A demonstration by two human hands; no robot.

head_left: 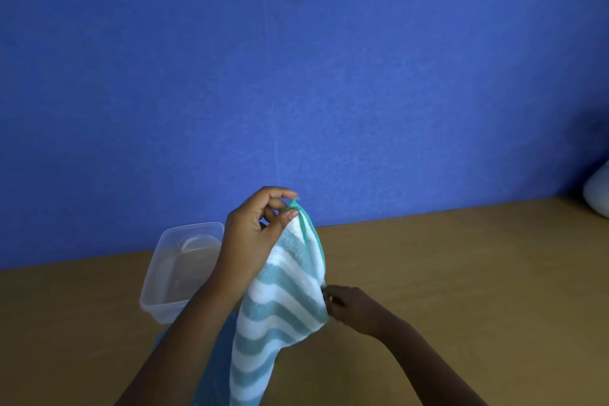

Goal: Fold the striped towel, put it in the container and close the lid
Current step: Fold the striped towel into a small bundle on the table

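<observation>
The striped towel, teal and white with a green hem, hangs in the air above the wooden table. My left hand pinches its top corner between thumb and fingers, lifted high. Lower down, my right hand pinches the towel's right edge. A clear plastic container stands open on the table behind my left forearm, with nothing visible inside. A blue sheet, possibly the lid, lies under my left arm and is mostly hidden.
A blue wall rises right behind the table's far edge. A pale rounded object sits at the far right edge of the view. Bare tabletop stretches to the right of my hands.
</observation>
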